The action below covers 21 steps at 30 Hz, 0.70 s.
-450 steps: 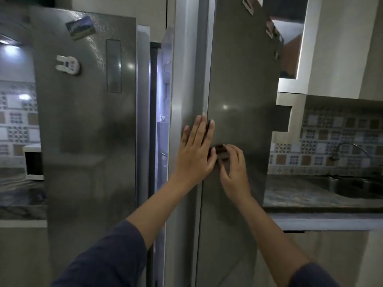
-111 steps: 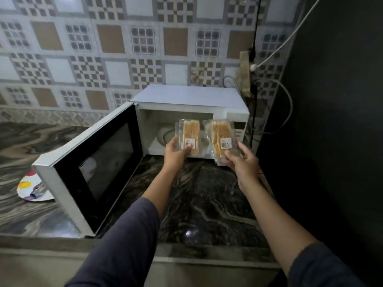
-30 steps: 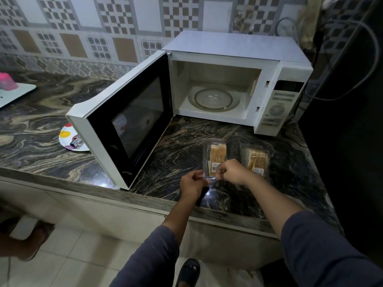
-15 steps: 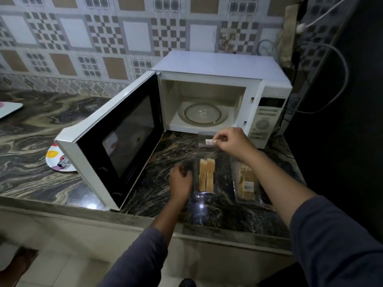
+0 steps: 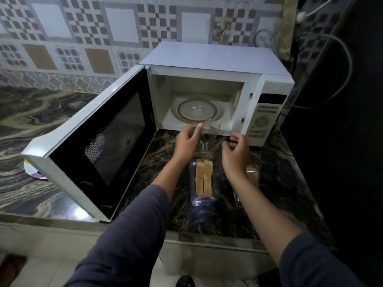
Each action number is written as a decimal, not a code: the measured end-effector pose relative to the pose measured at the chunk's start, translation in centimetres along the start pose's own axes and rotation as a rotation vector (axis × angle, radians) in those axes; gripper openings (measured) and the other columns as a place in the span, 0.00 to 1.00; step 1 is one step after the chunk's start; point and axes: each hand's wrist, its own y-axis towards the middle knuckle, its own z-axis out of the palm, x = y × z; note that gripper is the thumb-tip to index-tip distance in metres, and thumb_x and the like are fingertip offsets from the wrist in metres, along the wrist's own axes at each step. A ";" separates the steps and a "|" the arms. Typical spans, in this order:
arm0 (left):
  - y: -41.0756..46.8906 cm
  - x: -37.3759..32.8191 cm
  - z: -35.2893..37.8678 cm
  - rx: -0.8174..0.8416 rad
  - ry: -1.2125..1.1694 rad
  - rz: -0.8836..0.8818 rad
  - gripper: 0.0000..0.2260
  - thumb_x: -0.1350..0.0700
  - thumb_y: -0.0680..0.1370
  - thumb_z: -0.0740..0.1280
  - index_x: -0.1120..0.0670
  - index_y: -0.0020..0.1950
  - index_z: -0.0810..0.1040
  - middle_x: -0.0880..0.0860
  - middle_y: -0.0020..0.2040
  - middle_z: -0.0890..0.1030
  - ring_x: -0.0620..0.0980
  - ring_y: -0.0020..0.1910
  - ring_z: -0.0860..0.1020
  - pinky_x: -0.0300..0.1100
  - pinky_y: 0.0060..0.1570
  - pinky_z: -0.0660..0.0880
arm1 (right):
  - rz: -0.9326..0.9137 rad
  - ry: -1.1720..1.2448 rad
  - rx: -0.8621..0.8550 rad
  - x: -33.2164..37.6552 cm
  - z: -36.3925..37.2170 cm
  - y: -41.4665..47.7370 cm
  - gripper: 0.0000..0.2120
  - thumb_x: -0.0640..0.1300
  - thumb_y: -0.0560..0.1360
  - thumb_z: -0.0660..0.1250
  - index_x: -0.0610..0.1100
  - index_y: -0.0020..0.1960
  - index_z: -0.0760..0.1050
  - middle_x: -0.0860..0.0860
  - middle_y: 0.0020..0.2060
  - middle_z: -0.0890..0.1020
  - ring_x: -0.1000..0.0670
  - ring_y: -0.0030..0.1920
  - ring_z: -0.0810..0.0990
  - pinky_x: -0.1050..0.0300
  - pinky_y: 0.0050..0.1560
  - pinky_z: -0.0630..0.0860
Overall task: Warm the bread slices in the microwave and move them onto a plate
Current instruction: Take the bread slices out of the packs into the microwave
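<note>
I see the left hand (image 5: 187,142) and the right hand (image 5: 236,151) at the upper end of the clear packet (image 5: 205,146), their fingers (image 5: 233,140) curled and pinching its plastic on either side, just in front of the open microwave (image 5: 215,59). The two bread slices (image 5: 204,177) sit side by side inside that packet, whose lower end rests on the dark marbled desk (image 5: 41,121). A second packet (image 5: 251,172) lies just beside it, partly behind the right forearm, and a patterned plate (image 5: 31,172) shows past the swung-out door (image 5: 97,141).

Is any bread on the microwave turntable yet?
No, the bread slices lie in their clear packet on the counter before the open microwave.
</note>
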 end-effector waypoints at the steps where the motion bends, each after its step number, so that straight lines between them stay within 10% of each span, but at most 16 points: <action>1: 0.2 0.2 -0.1 0.001 -0.006 0.002 0.14 0.48 0.79 0.61 0.58 0.48 0.78 0.51 0.37 0.76 0.44 0.36 0.73 0.38 0.36 0.69 | 0.035 -0.012 0.022 -0.6 0.5 -1.0 0.14 0.38 0.76 0.64 0.41 0.61 0.70 0.45 0.59 0.74 0.50 0.53 0.75 0.60 0.50 0.72; 10: -0.7 1.1 -0.6 0.023 -0.042 0.092 0.09 0.54 0.79 0.63 0.58 0.47 0.80 0.52 0.42 0.79 0.45 0.44 0.76 0.42 0.45 0.72 | 0.259 -0.390 0.473 -2.8 4.4 -3.2 0.39 0.56 0.72 0.68 0.41 0.74 0.55 0.41 0.71 0.65 0.40 0.69 0.67 0.49 0.65 0.68; 16: -1.6 1.3 -1.5 0.086 -0.096 0.088 0.08 0.58 0.79 0.62 0.58 0.54 0.79 0.46 0.46 0.79 0.31 0.44 0.76 0.27 0.45 0.71 | 0.274 -0.425 0.433 -2.4 4.6 -3.4 0.32 0.50 0.75 0.67 0.40 0.72 0.58 0.40 0.66 0.72 0.39 0.64 0.73 0.50 0.59 0.72; 21: -2.0 1.2 -2.0 0.139 -0.121 0.067 0.12 0.58 0.79 0.62 0.59 0.61 0.77 0.51 0.57 0.78 0.42 0.55 0.76 0.30 0.55 0.72 | 0.489 -0.177 0.357 -2.5 3.7 -1.8 0.26 0.47 0.71 0.72 0.40 0.65 0.69 0.42 0.60 0.77 0.41 0.59 0.76 0.52 0.56 0.74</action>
